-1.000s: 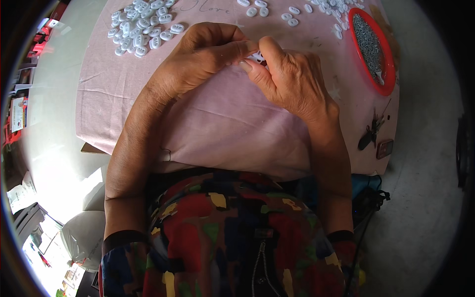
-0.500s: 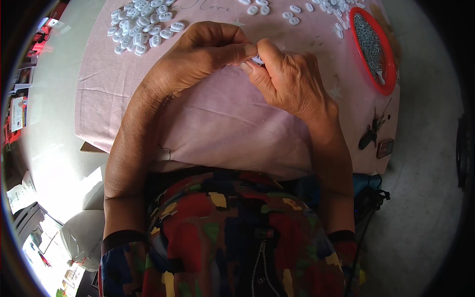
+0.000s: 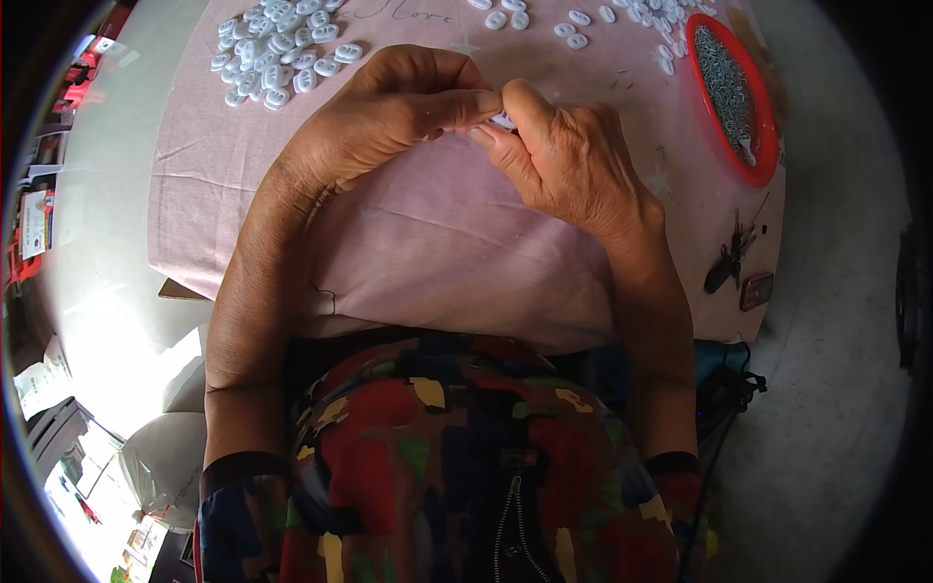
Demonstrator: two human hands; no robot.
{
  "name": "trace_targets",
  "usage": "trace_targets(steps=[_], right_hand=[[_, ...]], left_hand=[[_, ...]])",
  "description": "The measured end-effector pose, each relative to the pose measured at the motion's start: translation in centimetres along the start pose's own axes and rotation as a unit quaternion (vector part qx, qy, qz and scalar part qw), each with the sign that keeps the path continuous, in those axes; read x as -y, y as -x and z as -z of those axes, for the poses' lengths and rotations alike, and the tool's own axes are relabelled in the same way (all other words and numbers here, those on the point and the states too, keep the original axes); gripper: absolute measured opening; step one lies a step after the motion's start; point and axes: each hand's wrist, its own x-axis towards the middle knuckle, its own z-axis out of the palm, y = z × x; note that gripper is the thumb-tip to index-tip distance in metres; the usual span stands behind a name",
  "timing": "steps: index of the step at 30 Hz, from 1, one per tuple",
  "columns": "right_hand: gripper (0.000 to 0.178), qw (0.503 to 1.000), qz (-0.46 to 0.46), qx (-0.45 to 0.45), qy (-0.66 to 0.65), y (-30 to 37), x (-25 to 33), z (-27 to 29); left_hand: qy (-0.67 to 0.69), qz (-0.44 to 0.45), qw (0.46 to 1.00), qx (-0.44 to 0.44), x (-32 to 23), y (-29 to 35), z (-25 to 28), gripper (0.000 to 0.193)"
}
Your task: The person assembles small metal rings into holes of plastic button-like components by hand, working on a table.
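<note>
R hand (image 3: 575, 163): index dipped slightly since earlier frame. Wht. pc. (image 3: 502, 120): I had it pinched w/ that & L hand (image 3: 398, 115), mostly hidden; it lay betw. them, equally nr.; long axis unclear. Wht. ovals (image 3: 282, 41): beyond L hand.

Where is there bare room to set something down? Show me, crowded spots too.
The widest bare patch is pink cloth bordered by the forearms, hands and shirt. Another lies between the left forearm, the white pile and the cloth's left edge. Crowded: top left, under that pile; top right, with white pieces and the red bowl; right edge, with dark items.
</note>
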Motion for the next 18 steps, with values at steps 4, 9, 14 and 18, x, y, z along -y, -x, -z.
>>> trace_targets(steps=[4,9,14,18], right_hand=[[0.025,1.0,0.01,-0.005,-0.024,0.14,0.05,-0.18],[0.025,1.0,0.015,0.012,-0.017,0.22,0.08,-0.06],[0.027,1.0,0.009,0.009,0.008,-0.09,-0.12,0.21],[0.027,1.0,0.014,0.002,0.007,-0.07,0.0,0.14]], left_hand=[[-0.014,-0.014,1.0,0.015,0.25,-0.04,0.17,0.019],[-0.006,-0.018,1.0,0.023,0.18,0.13,0.24,0.021],[-0.006,0.008,1.0,0.002,0.48,-0.18,0.1,0.022],[0.0,0.017,1.0,0.004,0.63,-0.13,0.24,0.024]])
